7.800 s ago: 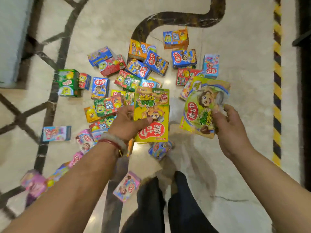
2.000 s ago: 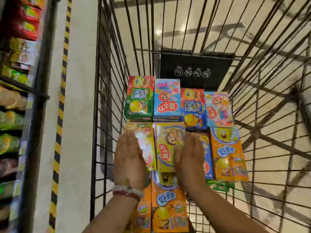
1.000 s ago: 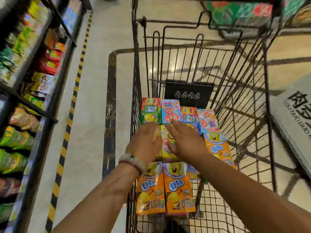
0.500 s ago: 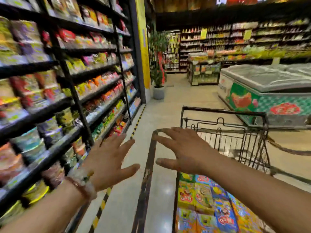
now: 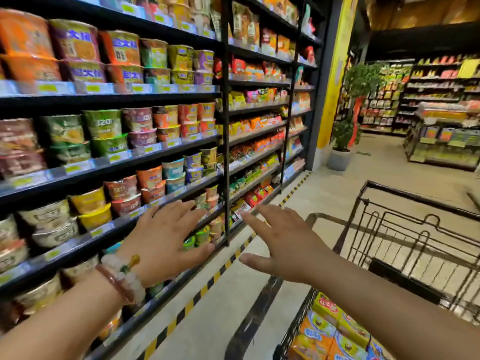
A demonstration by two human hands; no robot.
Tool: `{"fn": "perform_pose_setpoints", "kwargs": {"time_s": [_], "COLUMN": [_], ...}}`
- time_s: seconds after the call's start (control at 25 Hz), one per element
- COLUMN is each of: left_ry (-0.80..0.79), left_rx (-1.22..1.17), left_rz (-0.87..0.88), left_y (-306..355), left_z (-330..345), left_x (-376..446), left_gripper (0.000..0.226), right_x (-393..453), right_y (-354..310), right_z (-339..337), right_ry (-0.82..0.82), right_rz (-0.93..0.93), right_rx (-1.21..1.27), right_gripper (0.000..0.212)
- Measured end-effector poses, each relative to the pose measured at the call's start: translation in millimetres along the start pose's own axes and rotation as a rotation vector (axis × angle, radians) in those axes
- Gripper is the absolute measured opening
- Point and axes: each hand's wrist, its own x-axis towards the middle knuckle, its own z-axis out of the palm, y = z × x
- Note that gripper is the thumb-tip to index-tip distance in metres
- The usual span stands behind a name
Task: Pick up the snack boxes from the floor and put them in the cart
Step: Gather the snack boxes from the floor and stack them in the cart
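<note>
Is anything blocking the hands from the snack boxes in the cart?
Nothing visible blocks them. Both hands are empty with fingers spread: the left hand in front of the shelves, the right hand beside the cart. The snack boxes lie below the right forearm in the open-topped cart.

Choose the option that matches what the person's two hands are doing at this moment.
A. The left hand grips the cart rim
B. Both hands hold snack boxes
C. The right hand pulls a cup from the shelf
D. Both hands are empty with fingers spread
D. The left hand and the right hand are raised in the air with fingers spread and nothing in them, while the snack boxes lie in the cart lower right.
</note>
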Motion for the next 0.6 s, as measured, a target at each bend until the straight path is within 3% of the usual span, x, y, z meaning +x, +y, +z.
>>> {"fn": "perform_pose_setpoints", "kwargs": {"time_s": [0.12,0.28,0.44,0.6], "left_ry": [-0.047,-0.129,-0.15,-0.164], "left_rx": [0.009,0.085,0.14,0.17], "left_rz": [-0.113,-0.262,-0.405,-0.543], "left_y": [-8,-32,-56,-76], "left_z": [-6,-20,-39,-61], "left_x": [-50,-118,-190,-269], "left_gripper": [0.128,0.13,0.129,0.126], "right_x": [-2,3,9,-1], "right_y": [-28,-82,-151,-229], "right_z": [1,-3,-9,-20], "right_ry": [0.002,0.043,0.098,0.071], "right_rz": [-0.109,-0.271,-0.452,-0.584], "right_rx": [0.009,0.046,0.051,0.082], "right_gripper": [0.107,0.08,0.094,0.077]}}
